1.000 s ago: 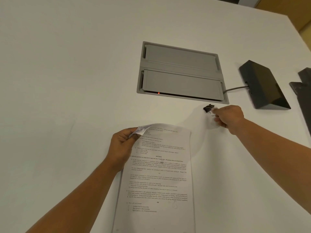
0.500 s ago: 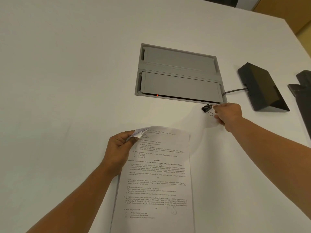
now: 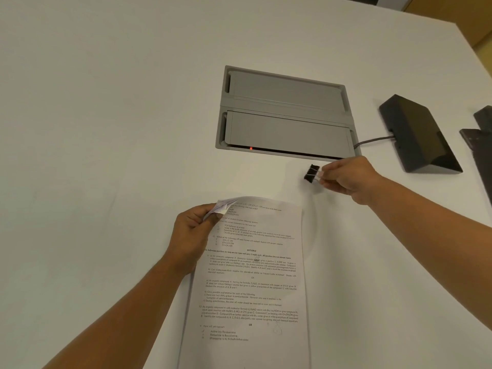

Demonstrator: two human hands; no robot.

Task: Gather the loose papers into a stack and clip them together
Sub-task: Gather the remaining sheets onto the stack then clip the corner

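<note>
A stack of printed papers [image 3: 253, 283] lies on the white table [image 3: 106, 129], running from the middle toward the near edge. My left hand [image 3: 193, 235] pinches its top left corner, which is bent upward. Up and to the right of that corner, my right hand [image 3: 348, 179] holds a black binder clip [image 3: 311, 173] by its wire handles, lifted just above the table. The clip's black body points left, toward the papers, and does not touch them.
A grey recessed cable box [image 3: 287, 115] with two lids and a red light sits in the table behind the clip. A black wedge-shaped device [image 3: 418, 134] with a cable lies to the right. Another dark object [image 3: 482, 145] is at the right edge.
My right hand has picked the binder clip up off the table and brought it slightly down and left, toward the papers. My left hand keeps its hold on the bent corner.
</note>
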